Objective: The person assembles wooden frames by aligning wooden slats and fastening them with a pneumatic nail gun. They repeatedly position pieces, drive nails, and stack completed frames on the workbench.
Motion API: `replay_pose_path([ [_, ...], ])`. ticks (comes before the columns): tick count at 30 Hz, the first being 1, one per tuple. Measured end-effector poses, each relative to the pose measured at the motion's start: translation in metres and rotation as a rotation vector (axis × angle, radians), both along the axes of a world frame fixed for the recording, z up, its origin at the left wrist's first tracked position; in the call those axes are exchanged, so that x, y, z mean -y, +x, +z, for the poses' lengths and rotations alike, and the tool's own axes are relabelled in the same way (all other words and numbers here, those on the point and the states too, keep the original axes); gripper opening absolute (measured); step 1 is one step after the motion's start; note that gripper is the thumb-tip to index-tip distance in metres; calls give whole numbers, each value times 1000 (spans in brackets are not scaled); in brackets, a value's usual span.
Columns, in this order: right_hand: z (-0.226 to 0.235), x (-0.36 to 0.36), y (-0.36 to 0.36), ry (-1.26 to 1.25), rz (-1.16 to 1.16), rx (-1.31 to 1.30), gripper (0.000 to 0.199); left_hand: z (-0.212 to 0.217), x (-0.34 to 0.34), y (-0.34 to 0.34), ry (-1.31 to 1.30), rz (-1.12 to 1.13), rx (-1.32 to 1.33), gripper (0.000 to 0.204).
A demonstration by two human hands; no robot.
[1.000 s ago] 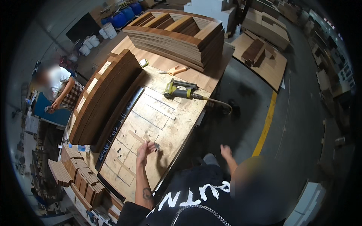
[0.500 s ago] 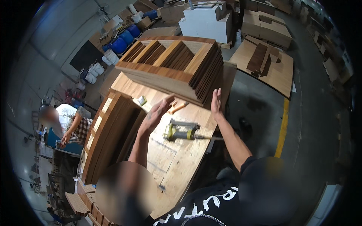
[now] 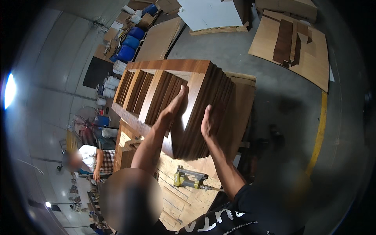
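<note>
- Over there on the workbench (image 3: 196, 200) sits the stack of wooden frames (image 3: 153, 92), one lying on another, just beyond the nail gun (image 3: 190, 179).
- The person's left hand (image 3: 173, 106) is flat, fingers straight and close together, with nothing in it, over the broad end board of the top frame.
- The right hand (image 3: 207, 123) is empty too, flattened and upright, beside the layered edges at the stack's right side.
- From where I stand, I can't say for certain whether either palm actually presses on the wood; the angle hides any gap.
- Weight: I'd call the whole pile heavy, far too much for one lift, while a single frame looks manageable with two hands, being mostly rails and openings.
- Stiffness: the boards look rigid, so a frame should come up without sagging, though the joints at the crosspieces would be the parts I'd trust least if it were twisted.
- Surface: the top board shines under the light, so I'd guess it is smooth and a little slippery; layers could slide on one another.
- Grip: best at the outer rails, one hand on each side with fingers under the edge, rather than by a thin inner crosspiece.
</note>
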State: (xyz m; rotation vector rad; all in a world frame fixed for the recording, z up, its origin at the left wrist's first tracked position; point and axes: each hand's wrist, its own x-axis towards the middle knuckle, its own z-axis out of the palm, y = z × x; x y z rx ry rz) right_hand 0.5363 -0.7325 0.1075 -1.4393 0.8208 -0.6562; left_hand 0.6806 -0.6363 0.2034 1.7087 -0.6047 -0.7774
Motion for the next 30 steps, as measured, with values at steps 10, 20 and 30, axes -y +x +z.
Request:
replay_pose_path([
  [10, 14, -8, -11, -55, 100, -54, 65, 26, 24, -47, 137, 188, -504, 96],
  [20, 40, 11, -28, 57, 317, -42, 61, 20, 17, -43, 505, 105, 10, 82],
  [30, -71, -14, -228, 154, 115, 109, 55, 114, -176, -379, 552, -32, 464, 72],
])
